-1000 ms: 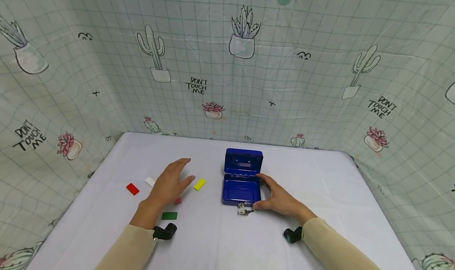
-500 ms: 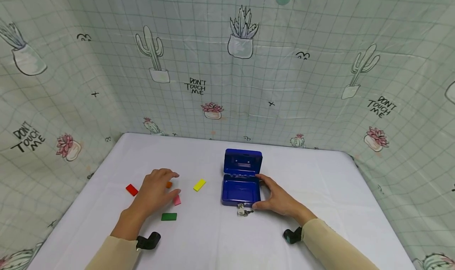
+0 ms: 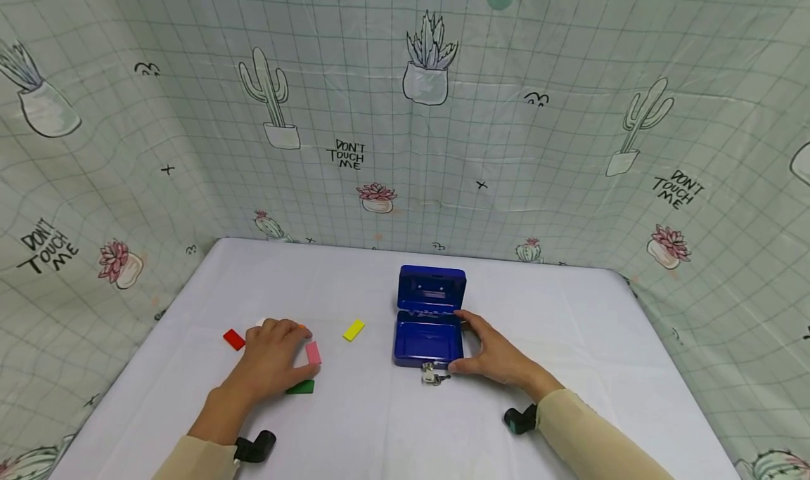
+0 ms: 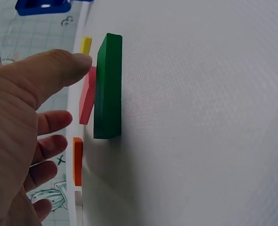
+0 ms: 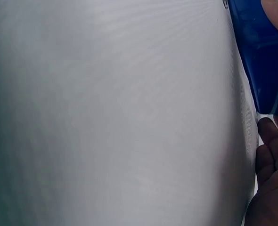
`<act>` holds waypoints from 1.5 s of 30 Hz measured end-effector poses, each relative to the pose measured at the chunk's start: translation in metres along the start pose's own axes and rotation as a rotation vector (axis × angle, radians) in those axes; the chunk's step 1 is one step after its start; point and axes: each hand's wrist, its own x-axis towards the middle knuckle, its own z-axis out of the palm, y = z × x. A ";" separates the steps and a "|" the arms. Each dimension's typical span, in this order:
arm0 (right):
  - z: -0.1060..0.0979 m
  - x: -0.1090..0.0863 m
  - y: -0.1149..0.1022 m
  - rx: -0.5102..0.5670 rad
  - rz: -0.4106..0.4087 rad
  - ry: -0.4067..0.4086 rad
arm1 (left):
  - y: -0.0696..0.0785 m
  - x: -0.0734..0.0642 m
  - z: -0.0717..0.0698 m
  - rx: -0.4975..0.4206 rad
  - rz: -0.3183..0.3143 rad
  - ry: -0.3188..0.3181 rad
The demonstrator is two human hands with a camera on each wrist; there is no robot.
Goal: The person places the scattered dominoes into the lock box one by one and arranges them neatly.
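Note:
My left hand (image 3: 268, 360) is low over a group of coloured blocks, thumb and fingers spread apart with nothing held. The pink block (image 3: 313, 353) lies in the gap between thumb and forefinger. In the left wrist view the thumb overlaps the top of the pink block (image 4: 87, 96), beside the green block (image 4: 108, 89). An orange block (image 4: 77, 161) lies below the fingers there. On the right, my right hand (image 3: 496, 350) grips the right side of a blue cash box (image 3: 429, 339), thumb at the front corner, fingers toward the hinge. The box lid (image 3: 432, 288) stands raised.
A key (image 3: 435, 378) sits in the lock at the box's front. Between left hand and box lies a yellow block (image 3: 354, 330). A red block (image 3: 234, 339) is left of the hand, and a white block (image 3: 260, 322) is mostly hidden behind it. Patterned cloth rises behind the table.
My left hand has moved left and toward me, down over the pink block, with the thumb now overlapping the green one. My right hand stays on the cash box.

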 end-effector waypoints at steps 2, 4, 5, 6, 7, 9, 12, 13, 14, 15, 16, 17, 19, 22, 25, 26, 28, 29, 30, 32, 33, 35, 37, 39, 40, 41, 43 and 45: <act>0.000 0.000 0.000 -0.007 -0.001 -0.001 | 0.000 0.000 0.001 0.010 -0.005 -0.008; 0.000 0.000 0.000 -0.013 -0.004 -0.002 | -0.001 0.000 0.003 0.018 -0.013 -0.016; 0.000 0.000 0.000 -0.015 -0.006 -0.001 | -0.001 0.001 0.004 0.021 -0.018 -0.020; 0.000 0.000 0.000 -0.016 -0.006 -0.001 | -0.001 0.001 0.004 0.023 -0.021 -0.023; 0.000 0.000 0.001 -0.015 -0.006 -0.001 | -0.001 0.001 0.004 0.023 -0.022 -0.026; 0.000 0.000 0.001 -0.013 -0.006 0.000 | -0.002 0.001 0.004 0.022 -0.026 -0.032; 0.000 0.000 0.001 -0.009 -0.003 0.000 | -0.002 0.001 0.004 0.019 -0.018 -0.031; 0.000 0.000 0.001 -0.008 -0.002 -0.001 | -0.002 0.001 0.004 0.016 -0.013 -0.027; 0.000 0.000 0.001 -0.009 0.000 -0.001 | -0.002 0.001 0.004 0.017 -0.007 -0.022; 0.000 0.000 0.001 -0.010 0.001 -0.002 | -0.002 0.002 0.004 0.017 -0.001 -0.016; 0.000 0.000 0.001 -0.011 0.003 -0.002 | -0.002 0.002 0.004 0.014 0.005 -0.009; 0.000 0.000 0.001 -0.012 0.004 -0.001 | -0.002 0.003 0.005 0.014 0.009 -0.001; 0.000 0.000 0.001 -0.015 0.004 -0.002 | -0.002 0.004 0.006 0.011 0.014 0.015; 0.001 -0.001 0.001 -0.016 0.006 -0.001 | -0.001 0.007 0.008 0.000 0.014 0.036; 0.001 -0.001 0.001 -0.018 0.011 -0.002 | -0.001 0.009 0.010 -0.008 0.017 0.057; 0.001 -0.001 0.001 -0.019 0.013 -0.001 | -0.001 0.009 0.010 -0.012 0.019 0.064; 0.001 -0.001 0.000 -0.022 0.014 0.000 | 0.000 0.011 0.011 -0.017 0.025 0.079; 0.001 -0.001 -0.001 -0.024 0.014 0.000 | 0.000 0.011 0.011 -0.018 0.028 0.086; 0.001 -0.001 -0.001 -0.025 0.013 0.000 | 0.000 0.012 0.011 -0.018 0.032 0.092; 0.001 -0.002 -0.002 -0.026 0.011 0.000 | 0.002 0.013 0.011 -0.018 0.039 0.103; 0.001 -0.002 -0.002 -0.027 0.010 -0.001 | 0.002 0.014 0.011 -0.016 0.043 0.108; 0.001 -0.002 -0.002 -0.028 0.009 -0.001 | 0.003 0.015 0.010 -0.014 0.052 0.117; 0.001 -0.001 -0.001 -0.032 0.008 0.000 | 0.004 0.017 0.010 -0.010 0.061 0.126; 0.001 -0.001 -0.001 -0.030 0.008 0.001 | 0.006 0.019 0.010 -0.003 0.069 0.132; 0.001 -0.001 0.000 -0.029 0.008 0.001 | 0.007 0.020 0.009 0.000 0.072 0.133; 0.001 -0.001 0.000 -0.027 0.007 0.001 | 0.008 0.022 0.009 0.001 0.074 0.133; 0.001 -0.001 0.000 -0.023 0.007 0.000 | 0.010 0.025 0.007 0.004 0.079 0.130; 0.001 -0.001 0.000 -0.022 0.007 0.000 | 0.014 0.028 0.005 -0.001 0.083 0.123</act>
